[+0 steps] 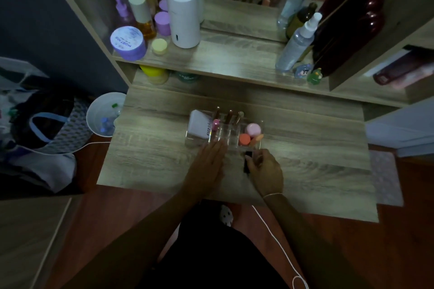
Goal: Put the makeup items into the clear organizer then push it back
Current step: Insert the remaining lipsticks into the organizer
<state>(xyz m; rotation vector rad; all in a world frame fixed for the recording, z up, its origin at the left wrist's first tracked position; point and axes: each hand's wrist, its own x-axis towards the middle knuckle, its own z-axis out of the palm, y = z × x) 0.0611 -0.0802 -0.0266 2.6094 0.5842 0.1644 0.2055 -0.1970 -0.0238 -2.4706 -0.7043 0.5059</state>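
The clear organizer (234, 145) stands on the wooden desk (305, 166), just beyond my hands. Inside it are a lilac box (199, 125) on the left, several brush handles (229, 116) in the middle, and a pink jar (253, 129), an orange jar (244, 139) and an orange tube (256, 139) on the right. My left hand (210, 162) lies flat with fingers extended, its fingertips at the organizer's front wall. My right hand (266, 170) is shut on a small black makeup item (247, 162), held upright right in front of the organizer's right compartment.
A raised shelf behind holds a white cylinder (184, 14), a purple jar (128, 43), several bottles, and spray bottles (297, 44) on the right, with a mirror behind them. A white bin (103, 112) and a bag (47, 129) sit left of the desk. A white cable (277, 241) trails below.
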